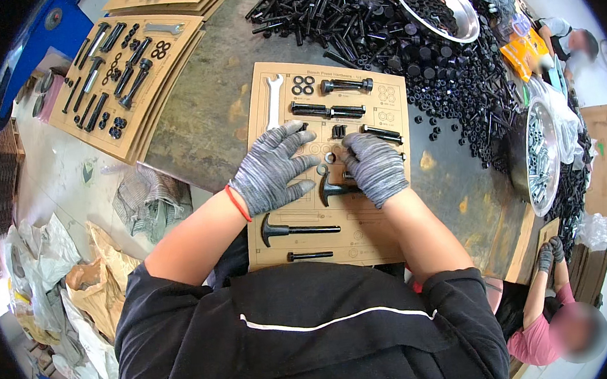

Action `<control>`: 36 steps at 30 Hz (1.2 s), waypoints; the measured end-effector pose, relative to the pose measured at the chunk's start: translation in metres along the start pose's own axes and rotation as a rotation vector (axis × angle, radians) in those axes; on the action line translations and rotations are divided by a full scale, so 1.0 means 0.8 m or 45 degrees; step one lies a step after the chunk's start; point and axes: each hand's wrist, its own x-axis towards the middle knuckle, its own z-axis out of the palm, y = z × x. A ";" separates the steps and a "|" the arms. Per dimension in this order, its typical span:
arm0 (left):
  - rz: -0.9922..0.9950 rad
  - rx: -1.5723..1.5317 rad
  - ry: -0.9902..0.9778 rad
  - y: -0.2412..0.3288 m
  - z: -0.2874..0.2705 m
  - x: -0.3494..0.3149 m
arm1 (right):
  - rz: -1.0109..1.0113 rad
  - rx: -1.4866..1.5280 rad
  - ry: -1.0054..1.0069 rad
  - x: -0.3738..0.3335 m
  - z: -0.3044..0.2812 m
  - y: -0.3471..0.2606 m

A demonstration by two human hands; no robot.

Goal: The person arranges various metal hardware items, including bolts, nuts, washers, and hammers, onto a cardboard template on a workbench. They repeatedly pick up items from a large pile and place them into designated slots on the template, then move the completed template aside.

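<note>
A brown cardboard sheet (260, 193) printed with outlines lies before me, bearing hardware. Fingers spread, my left hand (273, 167) in a grey knit glove rests over its left half, fingertips by a small dark nut. My gloved right hand (375, 167) is curled over the right half; what its fingers hold, if anything, is hidden. Between the hands lie a ring (329, 157) and a black T-shaped handle (326, 188), partly covered. Above are an open-end wrench (275, 99), black rings (303, 85), black bolts (327, 109) and small nuts (339, 131). Nearer me lies another T-handle (300, 229).
Filled cardboard sheets (176, 49) are stacked at the left. Heaped black bolts (331, 14) and nuts (448, 105) cover the far right table. A metal bowl (473, 26) holds dark parts; another bowl (551, 197) holds silvery ones. Two other people work at the right.
</note>
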 end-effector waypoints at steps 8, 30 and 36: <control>-0.077 0.052 -0.091 0.002 0.005 0.003 | -0.268 -0.183 0.259 -0.043 0.004 0.006; -0.148 0.143 -0.008 0.001 0.005 0.000 | 0.068 -0.344 0.087 -0.048 0.017 -0.012; -0.604 0.284 0.442 -0.030 -0.002 -0.023 | -0.068 -0.274 0.169 -0.008 -0.008 -0.048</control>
